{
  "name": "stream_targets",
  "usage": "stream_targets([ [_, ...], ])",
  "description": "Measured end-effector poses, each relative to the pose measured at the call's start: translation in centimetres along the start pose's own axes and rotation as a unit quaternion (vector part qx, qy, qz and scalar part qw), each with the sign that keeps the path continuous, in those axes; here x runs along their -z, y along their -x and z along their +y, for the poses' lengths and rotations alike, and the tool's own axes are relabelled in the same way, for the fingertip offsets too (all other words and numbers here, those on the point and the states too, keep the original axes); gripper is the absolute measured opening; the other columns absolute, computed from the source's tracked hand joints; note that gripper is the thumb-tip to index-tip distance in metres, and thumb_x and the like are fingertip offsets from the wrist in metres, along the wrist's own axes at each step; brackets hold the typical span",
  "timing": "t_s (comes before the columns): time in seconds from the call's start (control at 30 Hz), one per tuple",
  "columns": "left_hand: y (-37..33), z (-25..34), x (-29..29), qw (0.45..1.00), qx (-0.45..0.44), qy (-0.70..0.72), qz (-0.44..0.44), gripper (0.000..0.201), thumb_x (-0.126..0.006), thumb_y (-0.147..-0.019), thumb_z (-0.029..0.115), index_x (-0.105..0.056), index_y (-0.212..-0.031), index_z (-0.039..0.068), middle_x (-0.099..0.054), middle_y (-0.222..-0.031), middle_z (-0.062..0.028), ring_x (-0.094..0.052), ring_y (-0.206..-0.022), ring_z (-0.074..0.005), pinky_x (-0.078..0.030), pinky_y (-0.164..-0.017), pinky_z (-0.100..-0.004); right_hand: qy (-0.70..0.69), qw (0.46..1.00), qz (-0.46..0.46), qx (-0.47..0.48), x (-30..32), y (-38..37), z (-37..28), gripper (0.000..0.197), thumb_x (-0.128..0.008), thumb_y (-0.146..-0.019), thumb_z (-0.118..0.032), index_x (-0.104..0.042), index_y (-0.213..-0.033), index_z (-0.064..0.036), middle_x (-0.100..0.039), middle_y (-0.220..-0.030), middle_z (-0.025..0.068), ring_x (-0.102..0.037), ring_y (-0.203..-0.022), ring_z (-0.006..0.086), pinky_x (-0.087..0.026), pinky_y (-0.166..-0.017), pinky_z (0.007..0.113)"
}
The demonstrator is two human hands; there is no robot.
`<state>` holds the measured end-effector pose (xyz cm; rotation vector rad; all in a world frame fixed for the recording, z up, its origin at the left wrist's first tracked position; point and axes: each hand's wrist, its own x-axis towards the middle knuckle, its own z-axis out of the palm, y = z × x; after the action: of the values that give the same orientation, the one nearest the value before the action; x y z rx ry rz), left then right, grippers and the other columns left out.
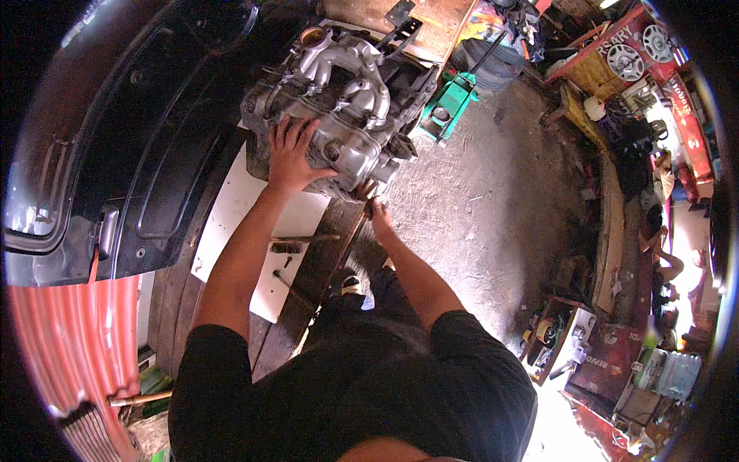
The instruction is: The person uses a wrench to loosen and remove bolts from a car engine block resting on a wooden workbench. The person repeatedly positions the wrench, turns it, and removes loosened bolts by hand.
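Here's the concrete floor (493, 200), broad and grey, and along the left runs a big black vehicle panel (92, 162). Between them comes the wooden worktop (300, 319), dark planks, and at its far end sits the main item: a grey metal engine (342, 131), reaching to the worktop's right edge, curved pipes on its upper side and a round opening at its far left corner.

Under its near left side a white board (231, 219) lies across the planks. Off the worktop's right edge, a green floor jack (449, 108) stands on the concrete. Over to the right, an open box (579, 333) with a pale side holds a jumble of dark parts and one round yellowish piece; beyond it, clear bottles (679, 373) crowd side by side.

Now the hands! The left hand (291, 160) lies on the engine's near face, fingers spread wide, thumb out to the right. The right hand (379, 215) is at the engine's near right corner, fingers bent, though their tips are obscured and I can't tell whether they grip anything.

Smallest now: a brush (286, 247) near the board's right edge, a dark bolt (289, 262) just beside it.
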<state>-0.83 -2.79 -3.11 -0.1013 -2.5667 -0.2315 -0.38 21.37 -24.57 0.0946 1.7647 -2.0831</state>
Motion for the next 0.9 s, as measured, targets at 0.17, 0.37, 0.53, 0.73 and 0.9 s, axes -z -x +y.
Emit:
stream_targets([
  [0.17, -0.7, 0.3, -0.6, 0.998, -0.03, 0.03, 0.051, 0.115, -0.077, -0.045, 0.068, -0.04, -0.141, 0.019, -0.042, -0.137, -0.0076, -0.03, -0.132, -0.0367, -0.019, -0.108, -0.061, 0.372, 0.917, -0.059, 0.131, 9.2, -6.7, -3.2, 0.056, -0.047, -0.093, -0.057, -0.064, -0.107, -0.0057, -0.065, -0.104, 0.0166, -0.059, -0.1, 0.0312, -0.046, -0.087, 0.042],
  [0.37, -0.2, 0.1, -0.2, 0.997, -0.025, 0.035, 0.067, 0.112, -0.079, -0.043, 0.065, -0.043, -0.139, 0.019, -0.045, -0.136, -0.0047, -0.032, -0.131, -0.0347, -0.022, -0.105, -0.0591, 0.662, 0.606, -0.093, 0.432, 10.0, -8.2, -17.0, 0.046, -0.057, -0.082, -0.056, -0.07, -0.088, -0.0119, -0.063, -0.093, 0.0163, -0.056, -0.093, 0.0361, -0.044, -0.085, 0.047],
  [0.53, -0.6, 0.2, -0.1, 0.996, -0.033, 0.045, 0.068, 0.109, -0.079, -0.045, 0.064, -0.045, -0.139, 0.02, -0.046, -0.135, -0.0041, -0.033, -0.13, -0.0336, -0.024, -0.104, -0.0577, 0.672, 0.62, -0.063, 0.4, 10.0, -5.8, -18.3, 0.034, -0.063, -0.082, -0.044, -0.07, -0.084, -0.0101, -0.064, -0.09, 0.0125, -0.057, -0.092, 0.0333, -0.044, -0.085, 0.045],
  [0.73, -0.5, 0.0, -0.2, 0.998, -0.02, 0.034, 0.056, 0.109, -0.079, -0.047, 0.064, -0.042, -0.14, 0.021, -0.044, -0.136, -0.0042, -0.033, -0.131, -0.0334, -0.024, -0.105, -0.0579, 0.493, 0.799, -0.123, 0.321, 9.2, 0.6, -14.3, 0.035, -0.06, -0.089, -0.037, -0.066, -0.082, -0.0034, -0.061, -0.072, 0.015, -0.058, -0.069, 0.0363, -0.046, -0.064, 0.042],
  [0.9, -0.5, 0.5, 0.3, 0.999, -0.013, 0.024, 0.036, 0.113, -0.076, -0.05, 0.068, -0.034, -0.145, 0.024, -0.039, -0.14, -0.0046, -0.029, -0.135, -0.0334, -0.023, -0.106, -0.0594, 0.181, 0.983, 0.011, 0.028, 6.7, 4.3, -7.6, 0.037, -0.057, -0.094, -0.038, -0.066, -0.093, -0.0015, -0.054, -0.066, -0.0012, -0.045, -0.059, 0.0088, -0.038, -0.054, 0.026],
])
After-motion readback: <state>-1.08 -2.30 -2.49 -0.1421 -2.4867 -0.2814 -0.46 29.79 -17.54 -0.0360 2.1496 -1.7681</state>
